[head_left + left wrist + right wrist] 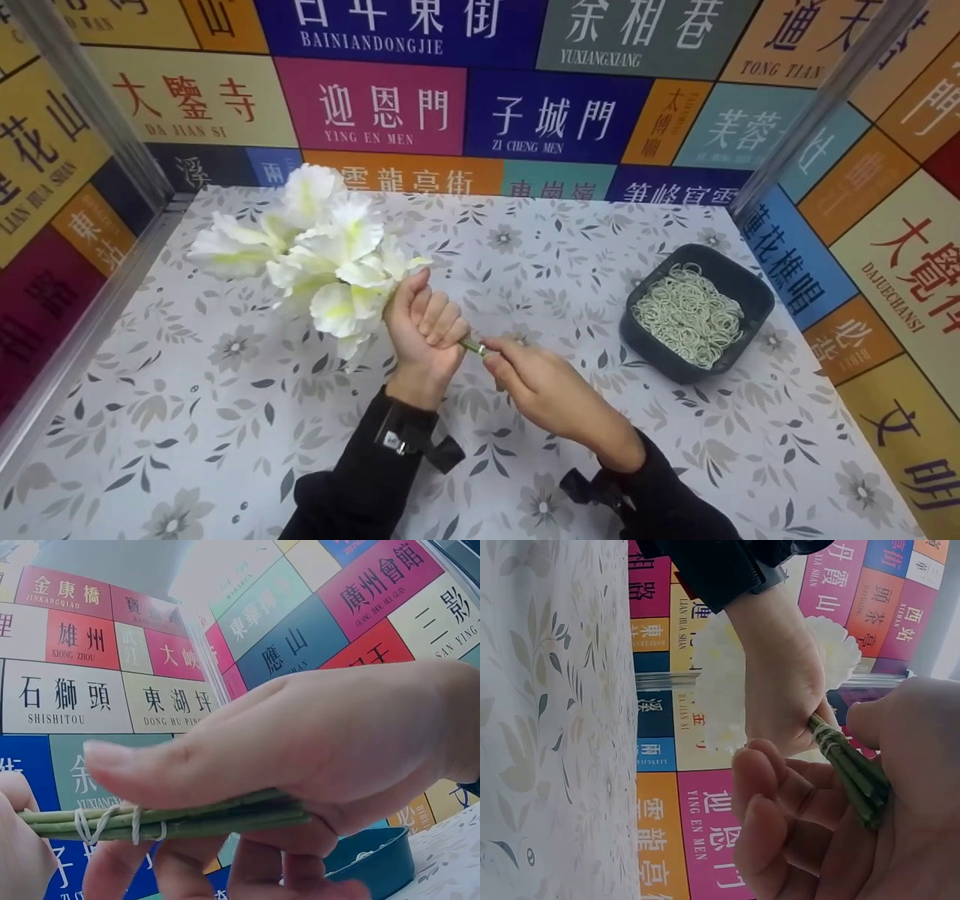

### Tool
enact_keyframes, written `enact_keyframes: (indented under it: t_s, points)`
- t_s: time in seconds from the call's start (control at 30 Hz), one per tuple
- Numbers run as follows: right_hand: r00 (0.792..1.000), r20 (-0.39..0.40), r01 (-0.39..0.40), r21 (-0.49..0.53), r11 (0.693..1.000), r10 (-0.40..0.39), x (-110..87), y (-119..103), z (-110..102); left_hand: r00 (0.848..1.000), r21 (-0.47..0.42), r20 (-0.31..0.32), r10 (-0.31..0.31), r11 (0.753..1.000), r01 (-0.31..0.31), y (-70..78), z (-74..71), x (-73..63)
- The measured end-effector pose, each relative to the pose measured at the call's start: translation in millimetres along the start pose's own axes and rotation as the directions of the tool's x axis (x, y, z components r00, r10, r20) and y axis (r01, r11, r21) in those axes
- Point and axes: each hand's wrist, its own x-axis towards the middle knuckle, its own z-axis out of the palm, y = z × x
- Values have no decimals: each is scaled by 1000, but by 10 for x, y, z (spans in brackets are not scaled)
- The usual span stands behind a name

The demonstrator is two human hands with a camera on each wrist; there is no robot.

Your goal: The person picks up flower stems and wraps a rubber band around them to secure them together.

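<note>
My left hand [427, 330] grips a bunch of white flowers [330, 255] with yellow-green centres, fist closed round the stems just below the blooms. The blooms lean to the upper left over the table. Out of the fist's right side come the green stems [217, 821], with pale rubber bands [829, 736] wound round them. At the free stem ends, my right hand [555, 386] holds them with its thumb on one side and curled fingers on the other. The cut ends lie by its palm in the right wrist view.
A dark square bowl [759, 300] heaped with pale rubber bands [690, 319] stands to the right on the flower-patterned tabletop [525, 480]. Colourful panels with place names [375, 105] wall the table at the back and sides, with clear posts [825, 97] at the corners.
</note>
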Motion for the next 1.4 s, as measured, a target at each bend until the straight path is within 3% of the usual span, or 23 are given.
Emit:
enact_keyframes:
  t_s: [0.33, 0.67, 0.9, 1.1, 1.2, 1.27, 1.4]
  points:
    - [999, 26, 21, -63, 998, -19, 16, 71, 75, 999, 34, -34, 0, 999, 2, -29, -36, 28]
    - [999, 37, 17, -81, 997, -14, 12, 116, 115, 998, 26, -35, -43, 999, 44, -42, -87, 66]
    - [995, 95, -14, -4, 1000, 15, -29, 180, 139, 992, 154, -35, -125, 980, 129, -65, -102, 78]
    - [992, 126, 6, 49, 999, -12, -51, 233, 162, 972, 276, -100, -212, 933, 231, -103, -76, 103]
    - [991, 132, -15, 85, 996, 4, -64, 261, 163, 954, 341, -166, -248, 894, 292, -152, -24, 161]
    - [990, 138, -43, 106, 993, 28, -73, 291, 170, 939, 403, -215, -268, 852, 335, -200, 12, 208]
    - [986, 157, -83, 150, 985, 59, -92, 358, 202, 909, 535, -274, -315, 736, 416, -313, 43, 312]
